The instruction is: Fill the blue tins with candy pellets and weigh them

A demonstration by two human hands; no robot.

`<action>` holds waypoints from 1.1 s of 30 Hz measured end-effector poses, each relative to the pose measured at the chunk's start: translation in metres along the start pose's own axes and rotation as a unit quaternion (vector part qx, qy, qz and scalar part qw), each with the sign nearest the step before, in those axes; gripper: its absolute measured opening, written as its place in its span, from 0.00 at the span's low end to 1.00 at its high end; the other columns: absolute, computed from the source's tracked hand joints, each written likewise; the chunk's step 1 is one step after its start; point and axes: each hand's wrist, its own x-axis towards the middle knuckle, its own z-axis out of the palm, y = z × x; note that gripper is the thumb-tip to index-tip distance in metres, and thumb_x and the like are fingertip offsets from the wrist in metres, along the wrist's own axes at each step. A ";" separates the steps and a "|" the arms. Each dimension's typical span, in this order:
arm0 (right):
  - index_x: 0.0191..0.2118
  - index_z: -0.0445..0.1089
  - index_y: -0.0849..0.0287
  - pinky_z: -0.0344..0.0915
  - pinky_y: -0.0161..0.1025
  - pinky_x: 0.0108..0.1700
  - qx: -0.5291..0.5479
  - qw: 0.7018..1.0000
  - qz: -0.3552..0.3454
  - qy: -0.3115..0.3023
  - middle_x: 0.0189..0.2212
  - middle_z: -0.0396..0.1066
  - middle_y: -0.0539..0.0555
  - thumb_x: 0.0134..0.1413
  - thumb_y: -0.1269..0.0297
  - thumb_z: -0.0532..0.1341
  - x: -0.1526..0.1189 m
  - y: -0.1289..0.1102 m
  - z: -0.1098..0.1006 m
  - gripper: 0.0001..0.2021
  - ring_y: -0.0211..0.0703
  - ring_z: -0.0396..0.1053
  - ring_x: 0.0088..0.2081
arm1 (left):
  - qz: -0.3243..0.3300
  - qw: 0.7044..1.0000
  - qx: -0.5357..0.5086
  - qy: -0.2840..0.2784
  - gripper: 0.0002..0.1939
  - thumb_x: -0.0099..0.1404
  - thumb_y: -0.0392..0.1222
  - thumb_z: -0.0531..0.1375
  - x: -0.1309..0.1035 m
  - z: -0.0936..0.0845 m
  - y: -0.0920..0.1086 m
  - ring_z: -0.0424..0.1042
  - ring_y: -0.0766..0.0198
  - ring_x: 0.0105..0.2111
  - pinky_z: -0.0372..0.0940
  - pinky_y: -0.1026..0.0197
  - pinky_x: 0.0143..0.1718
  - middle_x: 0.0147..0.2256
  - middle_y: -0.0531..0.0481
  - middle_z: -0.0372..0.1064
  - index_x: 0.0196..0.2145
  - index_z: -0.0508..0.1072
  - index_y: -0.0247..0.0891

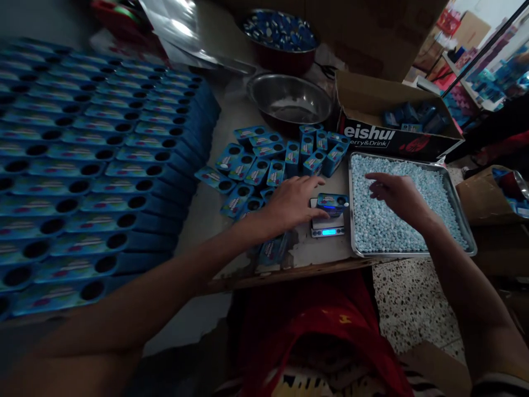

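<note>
A small digital scale [328,225] with a lit blue display sits near the table's front edge. On its platform rests a blue printed tin [332,200], with a pale piece at its right end. My left hand [294,203] is beside the tin, thumb and fingers apart, and it holds nothing that I can see. Over a metal tray [354,246] full of pale blue pellets [397,220] hovers my right hand [394,193]. Its index finger points left while the other fingers curl; whether a pellet is between them cannot be made out.
Loose blue tins [257,171] crowd behind my left hand. Many more stand in rows [111,182] at the left. Behind are a steel bowl [289,99], a bowl of blue-and-silver lids [281,33] and an open carton [397,132] holding blue packs.
</note>
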 end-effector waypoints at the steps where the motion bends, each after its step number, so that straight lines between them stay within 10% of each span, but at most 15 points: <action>1: 0.54 0.82 0.59 0.73 0.40 0.39 0.025 0.998 0.048 0.015 0.31 0.83 0.53 0.64 0.69 0.63 -0.007 0.014 -0.003 0.16 0.45 0.82 0.32 | -0.007 1.000 -0.015 0.000 0.36 0.59 0.54 0.78 0.002 -0.004 0.002 0.78 0.41 0.56 0.71 0.46 0.56 0.56 0.41 0.79 0.60 0.75 0.42; 5: 0.39 0.82 0.60 0.69 0.37 0.31 -0.027 0.983 0.178 -0.025 0.25 0.80 0.52 0.61 0.66 0.65 -0.038 0.067 -0.004 0.07 0.43 0.79 0.23 | -0.016 0.998 -0.058 -0.002 0.25 0.62 0.49 0.76 0.021 -0.007 0.018 0.79 0.46 0.53 0.71 0.50 0.54 0.53 0.43 0.81 0.54 0.79 0.41; 9: 0.40 0.82 0.58 0.67 0.38 0.33 -0.098 0.990 0.096 -0.042 0.25 0.80 0.52 0.69 0.58 0.62 -0.051 0.093 0.002 0.13 0.43 0.77 0.23 | -0.013 0.997 -0.081 -0.017 0.20 0.62 0.49 0.76 0.044 0.003 0.036 0.79 0.49 0.52 0.71 0.52 0.53 0.50 0.45 0.82 0.49 0.81 0.41; 17: 0.58 0.81 0.57 0.66 0.43 0.42 -0.212 0.955 -0.006 0.209 0.46 0.83 0.64 0.78 0.59 0.52 -0.029 0.120 0.042 0.21 0.53 0.80 0.44 | -0.066 0.991 -0.103 -0.044 0.17 0.61 0.46 0.76 0.051 0.015 0.050 0.79 0.49 0.53 0.72 0.51 0.53 0.50 0.45 0.83 0.46 0.83 0.40; 25: 0.55 0.82 0.55 0.59 0.39 0.36 -0.231 0.945 -0.019 0.231 0.37 0.80 0.58 0.79 0.58 0.53 -0.032 0.142 0.053 0.20 0.46 0.74 0.36 | -0.079 0.982 -0.162 -0.056 0.08 0.63 0.40 0.72 0.049 0.022 0.038 0.82 0.54 0.45 0.74 0.52 0.52 0.42 0.48 0.85 0.41 0.85 0.41; 33: 0.53 0.82 0.53 0.59 0.42 0.32 -0.233 0.930 -0.048 0.280 0.37 0.83 0.59 0.78 0.58 0.55 -0.044 0.147 0.049 0.18 0.48 0.77 0.32 | -0.064 0.970 -0.204 -0.116 0.36 0.56 0.40 0.79 0.039 0.017 0.019 0.81 0.49 0.58 0.75 0.49 0.58 0.56 0.41 0.82 0.62 0.79 0.43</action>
